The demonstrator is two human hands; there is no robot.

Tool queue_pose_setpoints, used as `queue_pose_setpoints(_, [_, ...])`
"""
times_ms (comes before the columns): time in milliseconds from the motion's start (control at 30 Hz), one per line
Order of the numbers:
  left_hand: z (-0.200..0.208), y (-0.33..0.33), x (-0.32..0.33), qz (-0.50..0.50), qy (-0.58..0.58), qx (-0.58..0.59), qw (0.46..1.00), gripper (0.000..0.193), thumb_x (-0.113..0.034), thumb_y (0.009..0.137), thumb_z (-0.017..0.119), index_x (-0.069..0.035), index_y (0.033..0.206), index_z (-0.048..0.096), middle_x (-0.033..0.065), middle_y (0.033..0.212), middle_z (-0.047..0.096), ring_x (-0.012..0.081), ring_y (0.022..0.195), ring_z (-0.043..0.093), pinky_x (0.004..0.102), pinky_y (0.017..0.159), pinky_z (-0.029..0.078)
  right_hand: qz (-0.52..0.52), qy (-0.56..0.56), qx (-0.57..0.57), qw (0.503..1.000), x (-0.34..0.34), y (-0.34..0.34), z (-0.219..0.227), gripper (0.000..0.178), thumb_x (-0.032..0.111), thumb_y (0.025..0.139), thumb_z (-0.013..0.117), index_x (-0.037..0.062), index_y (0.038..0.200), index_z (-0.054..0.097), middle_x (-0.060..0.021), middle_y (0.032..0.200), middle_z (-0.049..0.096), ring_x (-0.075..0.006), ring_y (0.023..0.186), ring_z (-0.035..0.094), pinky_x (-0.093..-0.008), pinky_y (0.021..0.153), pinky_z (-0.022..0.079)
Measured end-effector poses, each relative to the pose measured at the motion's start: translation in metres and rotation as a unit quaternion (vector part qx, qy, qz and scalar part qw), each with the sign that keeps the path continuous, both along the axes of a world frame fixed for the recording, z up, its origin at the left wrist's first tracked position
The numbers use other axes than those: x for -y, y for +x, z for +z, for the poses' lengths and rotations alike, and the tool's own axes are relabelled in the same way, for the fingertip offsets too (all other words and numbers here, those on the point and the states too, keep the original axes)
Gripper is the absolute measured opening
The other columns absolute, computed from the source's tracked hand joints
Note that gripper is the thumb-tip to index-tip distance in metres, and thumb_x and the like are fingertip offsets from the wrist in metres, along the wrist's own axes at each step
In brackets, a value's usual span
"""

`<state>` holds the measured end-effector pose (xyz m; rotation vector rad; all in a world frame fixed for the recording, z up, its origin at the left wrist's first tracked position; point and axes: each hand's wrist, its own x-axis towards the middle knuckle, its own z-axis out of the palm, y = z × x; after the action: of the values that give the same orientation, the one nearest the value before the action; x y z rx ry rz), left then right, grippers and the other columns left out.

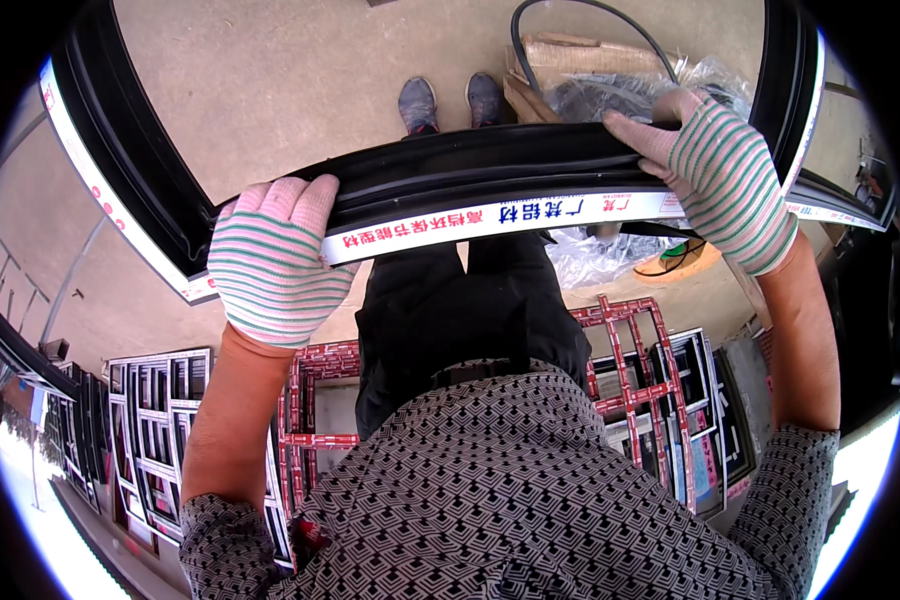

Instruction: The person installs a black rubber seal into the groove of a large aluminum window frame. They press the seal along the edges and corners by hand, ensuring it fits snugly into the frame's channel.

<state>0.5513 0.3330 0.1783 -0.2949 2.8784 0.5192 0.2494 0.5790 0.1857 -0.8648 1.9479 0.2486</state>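
A black metal window frame [490,160] with white printed film along its near face stretches in front of my body. Its side bars run away to the upper left and upper right. My left hand [275,255], in a striped knit glove with bare-looking pink fingertips, wraps over the near bar beside the left corner. Farther right along that bar, my right hand [715,170] wears a matching glove and grips the top with fingers and thumb. A thin dark line runs lengthwise in the bar's groove; whether it is a loose strip is unclear.
Beyond the bar lie cardboard [580,60], clear plastic wrapping [710,85] and a looped black cord [517,40]. An orange stool-like thing [680,262] is below the bar. Red-and-white wrapped frames [625,400] and white-edged frames [160,420] stand behind me.
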Motion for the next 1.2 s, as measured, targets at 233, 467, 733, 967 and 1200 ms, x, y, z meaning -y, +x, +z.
queue_pose_setpoints(233, [0.000,-0.007,-0.004,-0.007,0.018,0.015,1.000,0.068,-0.033,0.061,0.096,-0.009,0.120,0.072,0.0107,0.106,0.072,0.0316,0.098,0.069,0.0443,0.086,0.055,0.012,-0.061,0.003,0.998,-0.003,0.003,-0.002,0.043,0.005,0.099,0.071,0.0182,0.141,0.069,-0.0125,0.097,0.070,-0.0236,0.075,0.068,-0.0337,0.062,0.057])
queue_pose_setpoints(467, [-0.003,-0.033,-0.031,-0.010,0.026,0.047,0.999,0.071,-0.041,0.061,0.094,-0.008,0.119,0.070,0.0088,0.106,0.068,0.0311,0.101,0.067,0.0453,0.088,0.052,0.052,-0.066,0.009,0.996,-0.014,-0.003,-0.008,0.044,0.006,0.100,0.069,0.0190,0.142,0.068,-0.0118,0.105,0.069,-0.0223,0.078,0.069,-0.0323,0.062,0.058])
queue_pose_setpoints(733, [0.001,-0.038,-0.029,-0.011,0.020,0.051,0.998,0.059,-0.044,0.062,0.092,-0.010,0.105,0.068,0.0068,0.095,0.064,0.0280,0.092,0.065,0.0435,0.082,0.051,0.075,-0.141,0.025,0.987,-0.022,-0.004,-0.009,0.043,0.008,0.101,0.068,0.0189,0.142,0.068,-0.0125,0.106,0.068,-0.0244,0.080,0.069,-0.0333,0.065,0.057])
queue_pose_setpoints(967, [0.000,-0.034,-0.025,-0.006,0.025,0.036,0.999,0.055,-0.043,0.062,0.091,-0.011,0.100,0.067,0.0063,0.091,0.062,0.0277,0.088,0.065,0.0434,0.082,0.051,0.174,-0.237,-0.013,0.956,-0.017,-0.001,0.000,0.041,0.010,0.100,0.069,0.0175,0.140,0.071,-0.0113,0.106,0.066,-0.0270,0.089,0.066,-0.0367,0.075,0.056])
queue_pose_setpoints(1200, [0.000,-0.031,-0.031,0.001,0.029,0.059,0.998,0.069,-0.040,0.061,0.095,-0.008,0.118,0.071,0.0097,0.103,0.068,0.0312,0.099,0.067,0.0452,0.089,0.051,0.175,-0.288,-0.013,0.941,-0.011,-0.003,0.007,0.036,0.026,0.101,0.068,0.0135,0.134,0.074,-0.0110,0.102,0.069,-0.0290,0.085,0.067,-0.0406,0.077,0.055])
